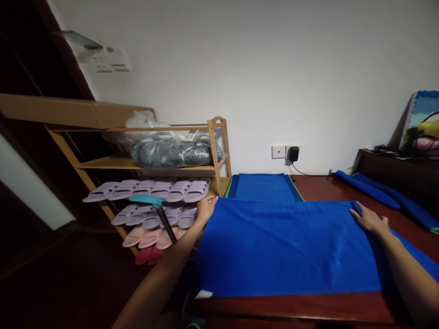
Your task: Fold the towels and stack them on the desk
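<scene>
A blue cloth (pixel 284 246) is spread over the front of a reddish-brown wooden table (pixel 295 307), with light creases on its right half. A small white label (pixel 204 294) shows at its lower left corner. My left hand (pixel 206 208) is closed on the far left corner, pinching the edge between thumb and fingers. At the far right edge, my right hand (pixel 370 219) has its fingers closed on a bit of the cloth. Just beyond lies a folded blue cloth (pixel 262 186) on darker blue pieces with green edging. More blue fabric extends under my right forearm.
Left of the table stands a wooden rack (pixel 219 155) with rows of slippers (pixel 144 189) and a plastic-wrapped bundle (pixel 174 151). A turquoise-topped handle (pixel 147 199) rises before it. Rolled blue cloths (pixel 370 189) lie at right. A black plug (pixel 293 154) sits in the wall socket.
</scene>
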`<state>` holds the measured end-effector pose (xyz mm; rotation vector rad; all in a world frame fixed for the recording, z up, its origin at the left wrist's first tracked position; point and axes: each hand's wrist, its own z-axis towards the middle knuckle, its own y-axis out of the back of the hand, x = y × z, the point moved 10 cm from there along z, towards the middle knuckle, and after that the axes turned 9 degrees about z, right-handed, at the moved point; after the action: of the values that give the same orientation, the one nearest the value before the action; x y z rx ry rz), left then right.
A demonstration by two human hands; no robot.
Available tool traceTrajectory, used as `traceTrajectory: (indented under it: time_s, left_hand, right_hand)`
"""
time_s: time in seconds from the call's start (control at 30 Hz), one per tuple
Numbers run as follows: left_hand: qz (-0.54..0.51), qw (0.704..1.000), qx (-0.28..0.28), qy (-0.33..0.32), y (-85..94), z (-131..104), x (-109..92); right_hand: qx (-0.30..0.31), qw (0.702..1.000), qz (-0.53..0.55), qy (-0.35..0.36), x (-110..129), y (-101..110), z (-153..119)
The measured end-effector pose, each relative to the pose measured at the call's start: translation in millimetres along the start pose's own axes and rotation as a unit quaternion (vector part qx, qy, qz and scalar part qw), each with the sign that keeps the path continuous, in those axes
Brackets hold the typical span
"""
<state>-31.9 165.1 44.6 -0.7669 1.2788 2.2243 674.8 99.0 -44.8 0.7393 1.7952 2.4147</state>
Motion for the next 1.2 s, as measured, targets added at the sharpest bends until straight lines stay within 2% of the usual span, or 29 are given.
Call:
traceTrajectory:
  time_s: [0.1,0.17,0.23,0.3,0.37,0.43,0.53,0.63,0.8,0.97,1.13,1.2]
  left_hand:
    - [0.040,0.998,-0.008,-0.037,8.5,-21.1,-18.2]
    - [0.091,0.988,0.014,-0.122,11.4,-52.0,-45.6]
    - [0.153,0.955,0.087,-0.237,7.0,-99.1,-74.8]
    - [0.196,0.913,0.171,-0.313,5.1,-150.6,-89.1]
    - [0.221,0.880,0.223,-0.355,10.1,-191.4,-92.9]
    - [0.240,0.859,0.254,-0.374,15.4,-215.0,-91.0]
    - [0.261,0.844,0.275,-0.379,18.4,-224.2,-87.1]
    - [0.264,0.838,0.289,-0.379,16.8,-222.6,-85.6]
    - [0.245,0.838,0.296,-0.387,18.5,-222.8,-81.9]
    - [0.236,0.847,0.281,-0.385,27.8,-220.4,-78.7]
    - [0.231,0.846,0.297,-0.378,29.0,-229.9,-78.0]
    - [0.228,0.844,0.309,-0.374,29.5,-233.8,-77.5]
  right_hand:
    - [0.049,0.998,-0.007,-0.026,-8.8,-5.6,-8.6]
    - [0.057,0.998,-0.004,-0.019,-7.8,-1.8,-15.4]
    - [0.048,0.999,0.000,0.003,-3.6,5.9,-23.4]
    - [0.035,0.999,0.001,0.023,-2.0,13.5,-32.7]
    - [0.037,0.999,0.002,0.034,-6.3,16.1,-43.3]
    - [0.057,0.998,0.005,0.036,-15.9,13.2,-54.8]
    - [0.085,0.996,0.002,0.029,-33.6,7.8,-71.3]
    - [0.080,0.997,-0.006,0.024,-42.5,10.6,-82.4]
    - [0.084,0.996,-0.020,0.007,-35.8,23.9,-96.1]
    - [0.072,0.996,-0.029,0.051,-23.5,47.2,-121.1]
    - [0.110,0.993,0.000,0.040,-51.7,41.9,-147.0]
    - [0.081,0.996,0.005,0.027,-64.4,47.0,-153.6]
